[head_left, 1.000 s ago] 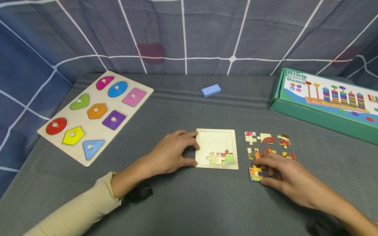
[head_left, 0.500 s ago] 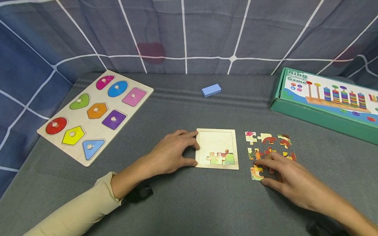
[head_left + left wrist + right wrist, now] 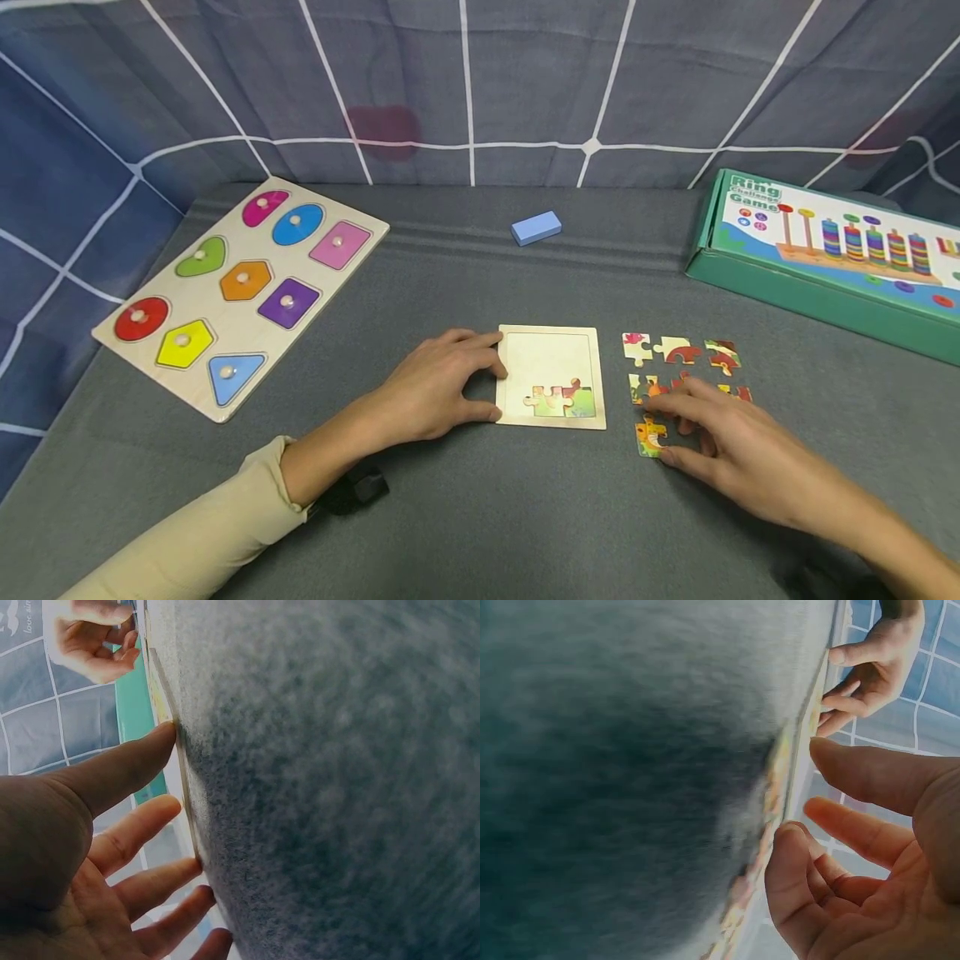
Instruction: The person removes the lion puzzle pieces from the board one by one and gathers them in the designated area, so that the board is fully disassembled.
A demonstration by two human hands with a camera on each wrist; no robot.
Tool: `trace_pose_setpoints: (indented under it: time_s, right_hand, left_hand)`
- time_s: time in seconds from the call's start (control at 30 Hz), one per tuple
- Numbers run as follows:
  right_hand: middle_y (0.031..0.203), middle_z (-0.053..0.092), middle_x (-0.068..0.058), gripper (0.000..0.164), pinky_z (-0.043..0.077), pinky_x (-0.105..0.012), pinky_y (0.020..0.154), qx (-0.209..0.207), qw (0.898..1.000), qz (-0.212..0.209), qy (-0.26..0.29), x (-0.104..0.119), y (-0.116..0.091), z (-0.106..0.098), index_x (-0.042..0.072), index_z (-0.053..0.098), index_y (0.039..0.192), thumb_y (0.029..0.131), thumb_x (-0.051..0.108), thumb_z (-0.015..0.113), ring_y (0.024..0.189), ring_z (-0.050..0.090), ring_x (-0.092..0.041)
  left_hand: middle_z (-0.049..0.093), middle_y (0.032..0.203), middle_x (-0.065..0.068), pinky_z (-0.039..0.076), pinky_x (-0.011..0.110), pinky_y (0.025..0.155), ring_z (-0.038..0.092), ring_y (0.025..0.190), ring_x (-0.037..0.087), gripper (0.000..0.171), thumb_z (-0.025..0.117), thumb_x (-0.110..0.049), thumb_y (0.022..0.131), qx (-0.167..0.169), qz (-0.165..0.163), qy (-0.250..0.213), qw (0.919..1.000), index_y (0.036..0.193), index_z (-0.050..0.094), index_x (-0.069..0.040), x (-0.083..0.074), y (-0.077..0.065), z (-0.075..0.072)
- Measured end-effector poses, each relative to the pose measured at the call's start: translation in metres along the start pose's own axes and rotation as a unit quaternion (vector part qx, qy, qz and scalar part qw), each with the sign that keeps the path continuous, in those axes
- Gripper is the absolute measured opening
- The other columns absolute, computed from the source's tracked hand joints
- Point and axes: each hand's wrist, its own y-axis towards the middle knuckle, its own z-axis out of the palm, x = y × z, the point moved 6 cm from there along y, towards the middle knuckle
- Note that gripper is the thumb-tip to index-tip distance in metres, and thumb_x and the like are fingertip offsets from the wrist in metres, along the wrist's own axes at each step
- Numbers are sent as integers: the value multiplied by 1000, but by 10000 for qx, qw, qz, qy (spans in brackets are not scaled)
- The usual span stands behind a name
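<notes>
My left hand (image 3: 442, 387) touches the left edge of a square wooden puzzle tray (image 3: 543, 354), its thumb and fingers spread along the rim. Joined green and pink jigsaw pieces (image 3: 558, 402) lie in the tray's lower right. To the right, my right hand (image 3: 723, 450) pinches an orange-and-green jigsaw piece (image 3: 647, 437) at its edges, thumb at the lower right and index finger at the top. This piece sits close over the table. Above it are several loose jigsaw pieces (image 3: 681, 350) in rows, some partly hidden under the hand. The right wrist view shows those pieces (image 3: 739, 889) edge-on.
A wooden board with coloured knobbed shapes (image 3: 243, 283) lies at the left. Beyond the tray is a small blue block (image 3: 536, 227). A green Ring Challenge Game box (image 3: 825, 267) stands at the back right. Checked blue cloth (image 3: 525, 92) hangs behind the grey table (image 3: 450, 525).
The orange-and-green piece has shifted slightly right and tilted, then come back flatter under my right hand's fingers. My left hand and the tray have stayed in place.
</notes>
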Motion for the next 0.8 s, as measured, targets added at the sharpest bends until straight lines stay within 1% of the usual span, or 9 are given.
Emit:
trace_pose_setpoints:
  time_s: [0.07,0.17,0.23,0.33,0.4,0.57,0.67,0.8]
  right_hand:
    - [94,49,17,45,38,-21,58,-33,9999,-33,118,4,4,-3,22,68,120,79,16,84,73,46,3]
    - [93,52,18,41,39,-20,58,-85,9995,31,294,11,12,-6,25,68,118,80,18,83,74,47,2]
    - [94,55,17,39,41,-21,59,-39,9990,112,437,15,17,-5,24,68,117,81,17,82,74,49,0]
    - [96,57,14,37,44,-23,63,77,9979,180,610,23,25,0,21,68,115,81,15,82,79,51,-3]
    - [96,58,12,38,45,-24,63,138,9970,128,750,29,30,4,18,67,116,81,13,82,80,52,-4]
    - [91,53,10,42,42,-22,58,135,9954,-124,941,41,41,12,15,66,119,81,14,82,69,48,0]
    - [89,50,10,43,42,-22,57,184,9945,-138,1021,45,46,16,17,64,120,81,14,82,64,46,1]
    - [88,50,10,42,41,-23,57,348,9942,-20,1020,48,54,21,17,65,119,81,14,82,66,47,-1]
  left_hand:
    - [46,149,7,37,55,102,45,131,30,34,84,-28,79,4,-14,2,10000,108,70,-17,0,0,0]
    - [46,149,6,37,55,103,45,131,29,34,84,-28,79,13,-22,3,10000,108,70,-17,0,0,-1]
    - [46,149,6,37,55,103,45,131,29,34,84,-28,79,9,-12,-7,10000,108,70,-17,0,0,-1]
    - [46,149,7,37,55,103,45,131,30,35,84,-29,79,5,4,-5,10000,109,70,-17,-1,0,-1]
    - [46,149,7,37,55,103,45,131,30,35,84,-29,79,5,8,-1,10000,109,70,-17,-1,0,-1]
    - [46,149,7,36,56,103,45,131,30,35,84,-29,79,24,-16,-7,10000,108,71,-16,0,0,-1]
    - [46,150,8,36,56,104,44,132,31,35,84,-29,79,52,-31,-2,10000,109,70,-17,0,1,0]
    - [46,150,7,36,56,104,44,132,31,35,84,-30,80,79,-51,15,10000,109,70,-17,0,1,0]
